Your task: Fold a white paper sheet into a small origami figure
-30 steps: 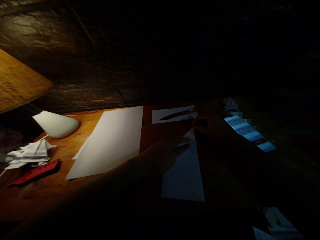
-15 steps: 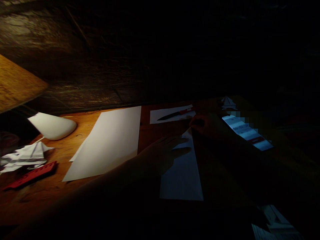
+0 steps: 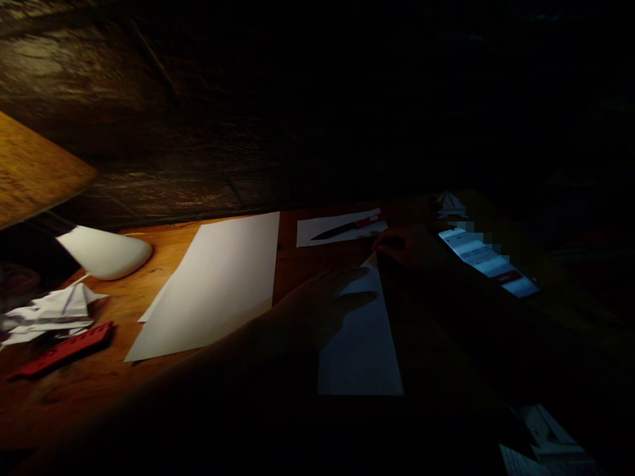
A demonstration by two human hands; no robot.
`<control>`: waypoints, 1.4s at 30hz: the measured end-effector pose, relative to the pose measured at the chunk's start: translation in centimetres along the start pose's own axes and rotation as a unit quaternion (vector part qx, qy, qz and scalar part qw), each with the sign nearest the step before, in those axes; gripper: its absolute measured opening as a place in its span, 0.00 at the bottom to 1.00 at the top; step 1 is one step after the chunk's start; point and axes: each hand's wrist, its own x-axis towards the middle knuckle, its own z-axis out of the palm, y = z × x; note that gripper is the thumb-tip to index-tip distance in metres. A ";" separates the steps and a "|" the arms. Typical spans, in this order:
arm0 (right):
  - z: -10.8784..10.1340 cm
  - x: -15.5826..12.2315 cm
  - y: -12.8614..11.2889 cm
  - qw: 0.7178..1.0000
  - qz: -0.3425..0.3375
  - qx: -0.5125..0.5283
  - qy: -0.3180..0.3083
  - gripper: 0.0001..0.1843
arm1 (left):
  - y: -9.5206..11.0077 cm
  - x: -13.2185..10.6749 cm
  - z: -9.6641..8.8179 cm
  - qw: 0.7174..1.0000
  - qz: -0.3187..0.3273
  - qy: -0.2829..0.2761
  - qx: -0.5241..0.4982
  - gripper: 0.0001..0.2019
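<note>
In dim light a folded white paper (image 3: 364, 344) lies on the wooden table (image 3: 149, 261) in front of me. My left hand (image 3: 322, 301) rests flat on its upper left part, fingers stretched out. My right hand (image 3: 411, 248) is at the paper's far top corner, fingers curled as if pinching the corner; the dark hides the grip. A lit phone (image 3: 489, 262) lies just right of the right hand.
A large white sheet (image 3: 218, 284) lies to the left. Beyond are a smaller sheet with a red-handled knife (image 3: 347, 228), a white lamp base (image 3: 106, 251), crumpled paper (image 3: 49, 307), a red ruler (image 3: 62, 349), a folded paper figure (image 3: 449, 205) and papers (image 3: 546, 443) at lower right.
Both hands have barely shifted on the folded paper; the view has drifted slightly left.
</note>
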 end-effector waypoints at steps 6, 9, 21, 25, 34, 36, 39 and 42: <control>-0.7 -0.3 -0.2 0.999 0.008 0.007 -0.035 0.10 | 0.0 0.1 -0.3 1.000 0.009 -0.015 -0.019 0.37; -1.0 -0.2 -0.3 0.998 -0.021 0.007 -0.064 0.07 | 0.0 0.1 -0.1 1.000 0.011 -0.010 -0.023 0.38; -1.2 -0.1 0.5 0.995 -0.055 0.024 -0.085 0.10 | 0.1 0.2 -0.5 1.000 0.013 -0.014 -0.009 0.36; -1.1 0.1 0.8 0.996 -0.038 0.017 -0.075 0.07 | 0.2 0.1 -0.4 1.000 0.001 -0.021 -0.003 0.37; -0.5 0.2 0.6 0.999 -0.015 0.007 -0.043 0.09 | 0.2 0.2 -0.6 0.999 0.013 -0.032 0.034 0.37; -0.4 0.3 0.6 0.999 -0.019 0.008 -0.042 0.08 | 0.2 0.2 -0.5 0.999 0.017 -0.025 0.031 0.37; -0.3 0.4 0.6 0.998 -0.031 0.015 -0.046 0.07 | 0.2 0.3 -0.6 1.000 0.011 -0.023 0.016 0.37; -0.4 0.4 0.6 0.997 -0.045 0.024 -0.059 0.07 | 0.3 0.3 -0.6 1.000 -0.002 -0.015 0.003 0.39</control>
